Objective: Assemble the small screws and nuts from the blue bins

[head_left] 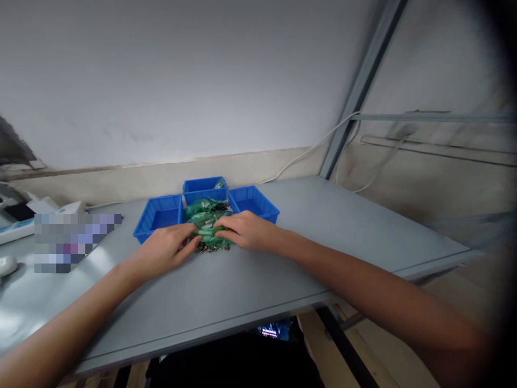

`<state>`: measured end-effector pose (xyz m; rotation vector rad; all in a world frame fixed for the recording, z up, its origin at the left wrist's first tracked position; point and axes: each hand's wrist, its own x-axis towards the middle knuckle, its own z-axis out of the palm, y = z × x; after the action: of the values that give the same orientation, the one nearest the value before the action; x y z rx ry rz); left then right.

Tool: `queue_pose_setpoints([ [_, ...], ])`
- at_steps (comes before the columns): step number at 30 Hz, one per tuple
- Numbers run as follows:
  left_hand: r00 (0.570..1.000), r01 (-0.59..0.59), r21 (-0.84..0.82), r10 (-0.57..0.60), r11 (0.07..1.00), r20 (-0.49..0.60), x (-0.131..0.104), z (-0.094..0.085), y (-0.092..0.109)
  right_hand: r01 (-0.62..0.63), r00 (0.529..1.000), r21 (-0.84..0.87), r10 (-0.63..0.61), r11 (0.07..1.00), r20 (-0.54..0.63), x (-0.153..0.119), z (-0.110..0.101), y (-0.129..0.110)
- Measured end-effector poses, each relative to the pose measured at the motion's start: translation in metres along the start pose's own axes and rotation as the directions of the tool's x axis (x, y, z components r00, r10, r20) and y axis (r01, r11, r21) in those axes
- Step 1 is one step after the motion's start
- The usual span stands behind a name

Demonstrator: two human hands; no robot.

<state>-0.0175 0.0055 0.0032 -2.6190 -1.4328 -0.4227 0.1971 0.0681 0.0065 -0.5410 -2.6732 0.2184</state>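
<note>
My left hand (167,248) pinches the left side of a green plastic bag (208,231), thumb and fingers closed on it. From the other side, my right hand (252,231) holds the same bag between thumb and fingers. Small metal pieces (214,248), too small to name, lie on the table just in front of the bag. Behind it is more green plastic (202,206) with small dark pieces (220,207) beside it. Three blue bins surround this spot: a left bin (141,229), a back bin (197,195) with some green plastic inside, and a right bin (272,211).
The grey table (258,280) runs back to the wall. A power strip (18,231) with plugs and a blurred-out object (76,242) sit at the left, near a white rounded item (7,265). A white cable (299,157) and a metal post (343,137) stand at the back right.
</note>
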Motion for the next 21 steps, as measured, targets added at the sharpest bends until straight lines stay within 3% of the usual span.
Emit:
queue_pose_setpoints([
  [14, 1.0, 0.008, -0.024, -0.008, 1.0, -0.001, -0.0002, 0.0016, -0.0012, 0.016, 1.0, -0.017, -0.016, 1.0, 0.007, 0.0027, 0.003, 0.0024],
  [21, 0.989, 0.11, -0.112, -0.12, 0.988, -0.088, 0.0002, -0.0012, 0.002, -0.178, 0.984, 0.319, 0.166, 0.931, 0.065, 0.0032, -0.006, -0.0053],
])
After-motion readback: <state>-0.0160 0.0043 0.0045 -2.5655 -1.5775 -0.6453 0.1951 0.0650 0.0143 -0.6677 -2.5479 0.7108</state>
